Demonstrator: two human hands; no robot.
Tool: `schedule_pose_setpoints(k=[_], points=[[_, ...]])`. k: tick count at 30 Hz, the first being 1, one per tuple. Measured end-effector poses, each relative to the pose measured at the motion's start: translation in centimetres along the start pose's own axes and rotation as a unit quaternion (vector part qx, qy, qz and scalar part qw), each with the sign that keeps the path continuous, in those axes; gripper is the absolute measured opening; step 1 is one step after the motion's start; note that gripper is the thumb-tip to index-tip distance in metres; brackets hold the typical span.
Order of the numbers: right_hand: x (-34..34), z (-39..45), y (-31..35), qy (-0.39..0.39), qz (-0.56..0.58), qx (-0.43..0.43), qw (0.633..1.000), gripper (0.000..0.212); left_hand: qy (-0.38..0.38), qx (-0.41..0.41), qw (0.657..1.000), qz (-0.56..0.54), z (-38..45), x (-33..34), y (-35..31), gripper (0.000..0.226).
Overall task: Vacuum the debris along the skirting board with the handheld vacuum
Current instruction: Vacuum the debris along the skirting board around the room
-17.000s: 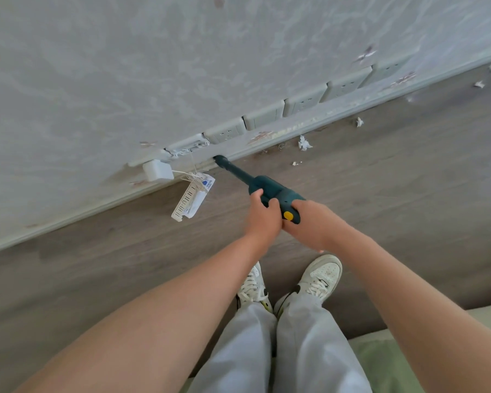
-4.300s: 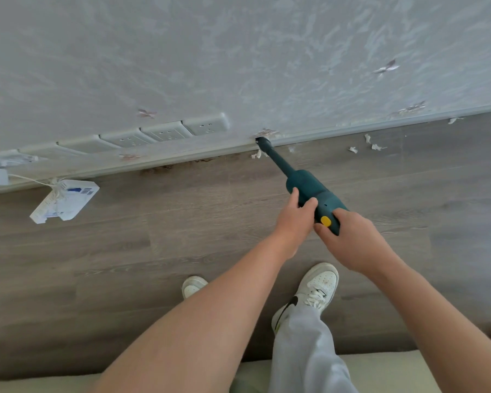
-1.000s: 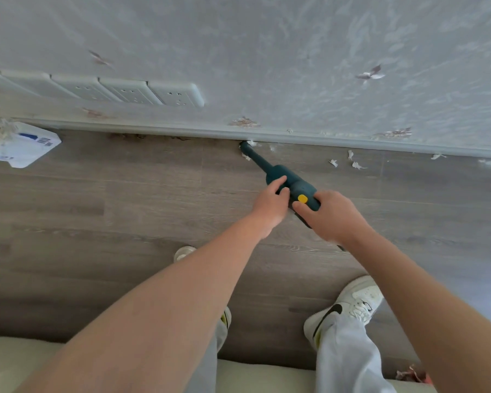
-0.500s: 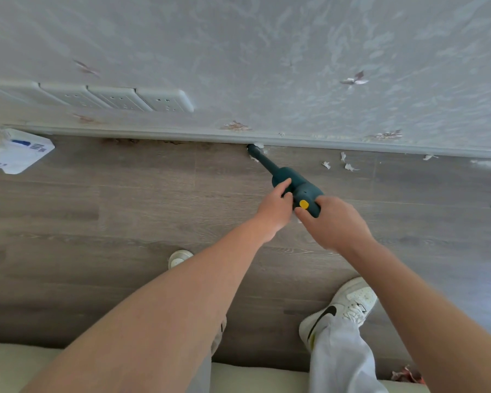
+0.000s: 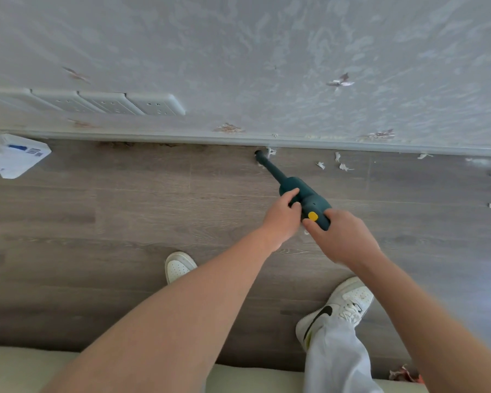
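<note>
**Nozzle at the skirting board**

Since half a second ago my view has barely shifted. My right hand [image 5: 342,239] grips the rear of the handheld vacuum [image 5: 304,198]; my left hand [image 5: 282,217] curls round its body. The nozzle touches white debris [image 5: 271,151] at the skirting board [image 5: 352,144], more scraps [image 5: 340,164] at two o'clock. Grey wood floor [image 5: 125,222], sockets [image 5: 153,103] at ten o'clock; the paper tag's [image 5: 14,156] print is unreadable.

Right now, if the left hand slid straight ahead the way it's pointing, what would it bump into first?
The left hand grips the handheld vacuum and points along it toward the wall. Sliding ahead, it would probably follow the nozzle to the skirting board, by a paper scrap. Depth is uncertain.
</note>
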State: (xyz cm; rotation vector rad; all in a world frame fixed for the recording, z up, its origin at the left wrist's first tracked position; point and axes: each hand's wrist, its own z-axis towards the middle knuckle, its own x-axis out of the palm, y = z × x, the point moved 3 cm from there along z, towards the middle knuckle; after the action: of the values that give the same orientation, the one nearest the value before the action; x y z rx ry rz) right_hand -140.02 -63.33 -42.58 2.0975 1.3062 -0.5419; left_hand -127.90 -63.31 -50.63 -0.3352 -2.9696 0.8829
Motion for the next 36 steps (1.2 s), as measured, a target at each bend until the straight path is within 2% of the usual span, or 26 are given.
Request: schedule_pose_setpoints(k=[3, 6, 10, 14, 16, 19, 24, 26, 31, 36], points=[[0.8, 0.2, 1.7, 0.022, 0.004, -0.015, 1.0, 0.042, -0.057, -0.001, 0.998, -0.001, -0.4, -1.6, 1.1, 0.047], [1.6, 0.9, 3.5, 0.021, 0.017, -0.023, 0.999, 0.039, -0.076, -0.013, 0.996, -0.045, 0.3, -3.3, 1.6, 0.048], [1.0, 1.1, 2.8, -0.005, 0.01, -0.005, 1.0, 0.039, -0.041, -0.023, 0.997, -0.066, 0.6, -2.4, 0.6, 0.048], [-0.1, -0.1, -0.5, -0.021, 0.015, 0.028, 0.999, 0.042, 0.023, -0.029, 0.997, -0.061, -0.5, 1.2, -1.1, 0.048], [-0.7, -0.7, -1.9, -0.022, 0.024, 0.035, 0.999, 0.042, 0.029, -0.026, 0.998, -0.05, -0.9, 2.7, -1.5, 0.049], [-1.8, -1.5, -2.6, -0.015, 0.028, 0.021, 0.999, 0.042, 0.001, -0.009, 1.0, -0.023, -2.1, 3.6, -2.1, 0.049], [-3.4, -3.7, -1.3, 0.0, 0.037, -0.03, 0.999, 0.044, -0.109, 0.055, 0.992, 0.04, -6.4, 1.6, -3.3, 0.046], [-4.1, -4.2, -0.5, -0.004, 0.038, -0.043, 0.998, 0.043, -0.125, 0.068, 0.989, 0.041, -7.2, 0.8, -3.6, 0.045], [-5.8, -3.4, 0.2, -0.017, 0.008, -0.045, 0.999, 0.043, -0.075, 0.032, 0.996, 0.037, -6.1, 0.9, -5.4, 0.051], [-6.6, -3.2, -2.0, -0.043, -0.027, -0.037, 0.998, 0.044, -0.046, 0.016, 0.999, 0.019, -5.4, 3.5, -6.5, 0.053]])
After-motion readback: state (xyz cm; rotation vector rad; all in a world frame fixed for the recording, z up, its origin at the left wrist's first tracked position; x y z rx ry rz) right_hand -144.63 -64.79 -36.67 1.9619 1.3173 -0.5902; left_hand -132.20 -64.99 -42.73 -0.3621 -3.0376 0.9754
